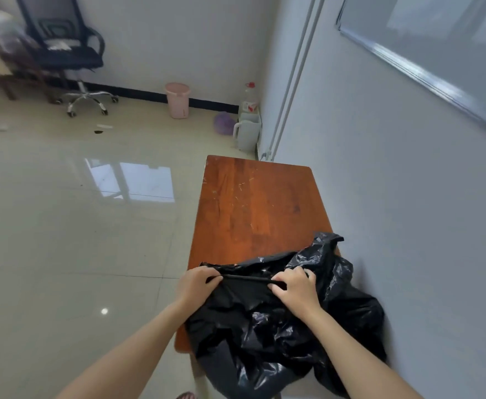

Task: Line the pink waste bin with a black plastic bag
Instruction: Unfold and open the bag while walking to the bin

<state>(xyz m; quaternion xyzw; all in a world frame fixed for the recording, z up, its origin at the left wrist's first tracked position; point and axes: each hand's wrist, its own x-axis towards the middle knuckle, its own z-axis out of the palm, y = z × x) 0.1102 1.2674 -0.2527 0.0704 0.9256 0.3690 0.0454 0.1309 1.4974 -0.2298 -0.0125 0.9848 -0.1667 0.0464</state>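
A crumpled black plastic bag (279,326) lies over the near end of a brown wooden table (253,203) and hangs off its front edge. My left hand (197,283) and my right hand (293,286) both grip the bag's edge, which is stretched taut between them. The pink waste bin (177,99) stands upright on the floor far ahead, against the back wall, well apart from my hands and the bag.
A black office chair (66,53) stands at the back left. A white jug (247,131), a clear bottle (249,99) and a purple object (224,123) sit in the corner to the right of the bin. A wall runs along the table's right side. Small scraps lie on the glossy tile floor (63,226).
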